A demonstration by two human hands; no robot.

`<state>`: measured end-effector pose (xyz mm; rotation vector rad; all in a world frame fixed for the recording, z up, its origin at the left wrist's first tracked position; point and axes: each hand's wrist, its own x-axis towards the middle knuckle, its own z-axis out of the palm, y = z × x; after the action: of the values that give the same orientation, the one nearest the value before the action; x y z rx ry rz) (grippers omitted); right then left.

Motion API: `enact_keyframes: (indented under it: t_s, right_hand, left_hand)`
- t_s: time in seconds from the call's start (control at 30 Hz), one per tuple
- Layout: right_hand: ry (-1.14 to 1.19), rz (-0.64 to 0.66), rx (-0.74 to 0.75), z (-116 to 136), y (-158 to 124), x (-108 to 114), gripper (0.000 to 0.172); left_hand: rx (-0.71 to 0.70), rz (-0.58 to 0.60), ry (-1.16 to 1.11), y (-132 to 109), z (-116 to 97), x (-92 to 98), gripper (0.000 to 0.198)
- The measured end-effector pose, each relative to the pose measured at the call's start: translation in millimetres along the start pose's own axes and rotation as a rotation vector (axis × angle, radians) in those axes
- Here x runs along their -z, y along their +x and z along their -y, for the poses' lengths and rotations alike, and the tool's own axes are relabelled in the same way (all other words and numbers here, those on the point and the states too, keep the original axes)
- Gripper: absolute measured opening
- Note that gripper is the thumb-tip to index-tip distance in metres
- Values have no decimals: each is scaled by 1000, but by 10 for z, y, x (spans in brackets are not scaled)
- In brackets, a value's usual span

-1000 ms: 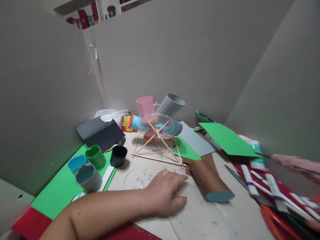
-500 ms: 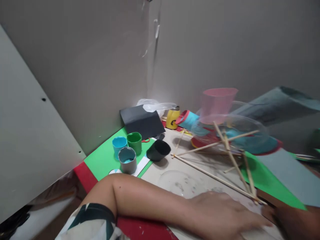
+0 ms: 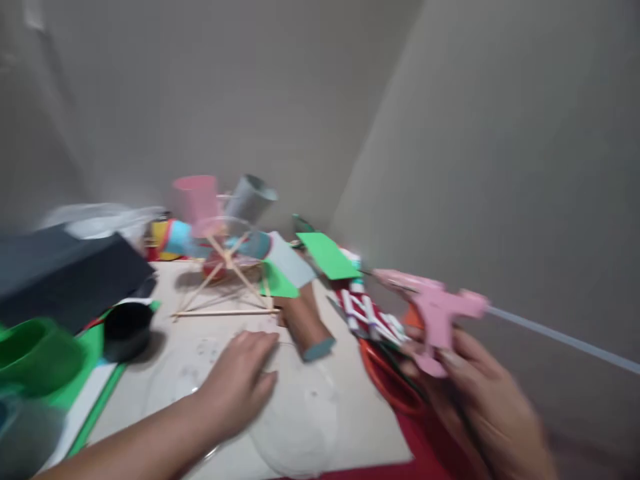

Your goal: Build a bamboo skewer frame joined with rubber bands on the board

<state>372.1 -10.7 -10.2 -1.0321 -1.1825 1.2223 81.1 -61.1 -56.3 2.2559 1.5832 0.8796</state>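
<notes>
My right hand point(image 3: 485, 393) grips a pink glue gun point(image 3: 437, 310) by its handle, the nozzle pointing left. A long translucent glue stick point(image 3: 555, 338) juts from the back of it. My left hand point(image 3: 240, 380) is open, fingers forward and thumb apart, low over the white board point(image 3: 360, 427). Clear plastic discs point(image 3: 300, 433) lie beneath and beside it. Just ahead stands a frame of thin wooden sticks point(image 3: 225, 312), close to a clear disc carrying a pink cup point(image 3: 196, 203) and a grey paper tube point(image 3: 250, 198).
A brown paper tube point(image 3: 307, 327) lies right of the stick frame. Orange-handled scissors point(image 3: 390, 380) rest by my right hand. At left are a black cup point(image 3: 127, 331), a green cup point(image 3: 40, 357) and black card point(image 3: 70, 273). A wall rises on the right.
The view has swung right. My right hand, blurred at the edge before, now shows with the glue gun in it. My left hand remains over the board.
</notes>
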Motion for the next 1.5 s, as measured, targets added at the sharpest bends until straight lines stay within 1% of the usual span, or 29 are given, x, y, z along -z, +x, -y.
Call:
enact_keyframes:
  t_s: [0.07, 0.17, 0.3, 0.43, 0.53, 0.7, 1.03, 1.2, 1.3, 1.37, 1.43, 1.5]
  right_hand:
    - [81, -7, 21, 20, -14, 82, 34]
    - [159, 40, 42, 47, 11, 51, 35]
    - [190, 40, 29, 106, -6, -1, 34]
    - [257, 47, 30, 120, -20, 6, 45]
    - [256, 34, 36, 117, -19, 0, 48]
    - [220, 46, 37, 121, -26, -7, 46]
    - [126, 115, 118, 85, -11, -11, 23]
    - [128, 111, 131, 82, -20, -11, 26]
    - [108, 83, 121, 73, -27, -3, 33]
    - [71, 30, 100, 65, -45, 2, 39]
    - [16, -61, 88, 44, -67, 16, 41]
    - [-85, -153, 92, -6, -75, 51, 41]
  left_hand:
    - [-49, -8, 9, 54, 73, -20, 48]
    - [-85, -12, 53, 68, 80, -32, 46]
    - [-92, -12, 100, 52, 51, -28, 46]
    - [-96, -5, 120, 74, 52, -18, 44]
    - [-90, 5, 123, 82, 52, -16, 44]
    - [-79, 11, 122, 66, 58, -23, 45]
    - [-98, 5, 126, 65, 90, -30, 47]
    - [-99, 10, 111, 74, 103, -34, 47]
    - [-92, 15, 106, 74, 83, -24, 46]
    - [-91, 23, 95, 63, 54, -16, 46]
    - [-81, 38, 77, 49, 20, -9, 47]
    - [-56, 61, 55, 40, -8, -3, 48]
